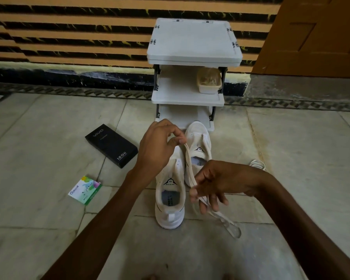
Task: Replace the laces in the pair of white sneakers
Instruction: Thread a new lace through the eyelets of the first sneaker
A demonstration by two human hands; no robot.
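Cream lace (188,164): a flat doubled strand held up over the two sneakers, stretched on a slant between both hands; its free end trails past the lower hand, near and right, down towards the floor.
Left hand (160,144): raised over the shoes, thumb and curled fingers pinching the far, upper end of the lace.
Right hand (216,180): lower and nearer, thumb and forefinger nipping the lace, the other fingers loosely curled with the strand running between them.
Near sneaker (170,199): white, upright on the floor, heel towards the camera, black triangular logo on the tongue; its toe is hidden behind the left hand.
Far sneaker (198,138): white, just beside the near one on its far right, toe at the foot of the shelf rack; the right hand covers its heel.
Second lace (258,164): white, bunched on the floor right of the shoes, partly behind the right wrist.
Floor (291,138): pale stone tiles.
Black box (111,145): flat on the floor left of the shoes, "vivo" and "120W" printed on it.
Green-and-white packet (85,189): nearer and further left than the box.
White shelf rack (194,41): three tiers, against the far wall.
Container (209,81): clear-lidded, on the right of the middle tier.
Striped wall (69,37): orange and black bands.
Brown door (311,37): far right.
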